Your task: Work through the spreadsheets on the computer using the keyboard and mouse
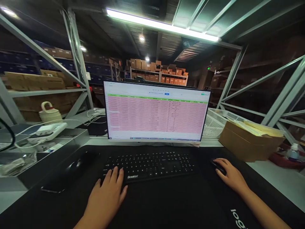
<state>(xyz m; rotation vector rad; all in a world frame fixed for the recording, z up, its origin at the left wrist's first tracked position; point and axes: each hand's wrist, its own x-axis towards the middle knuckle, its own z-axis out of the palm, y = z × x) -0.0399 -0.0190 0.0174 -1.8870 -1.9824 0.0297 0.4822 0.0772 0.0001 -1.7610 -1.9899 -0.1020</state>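
Note:
My left hand (108,192) rests with fingers stretched over the lower left keys of a black keyboard (152,164). On the right, my right hand (231,175) is curled over a black computer mouse (218,166), which is partly hidden under the fingers. Both devices lie on a wide black desk mat (164,203). Behind the keyboard stands a monitor (156,111) showing a spreadsheet with pink rows under a green header; its text is too small to read.
A dark phone-like slab (59,178) lies on the mat's left side. Farther left are a grey tray (78,138), white cables and a cream lidded jug (50,113). At right stand a cardboard box (243,144) of papers and white baskets (212,124). Metal shelving surrounds the desk.

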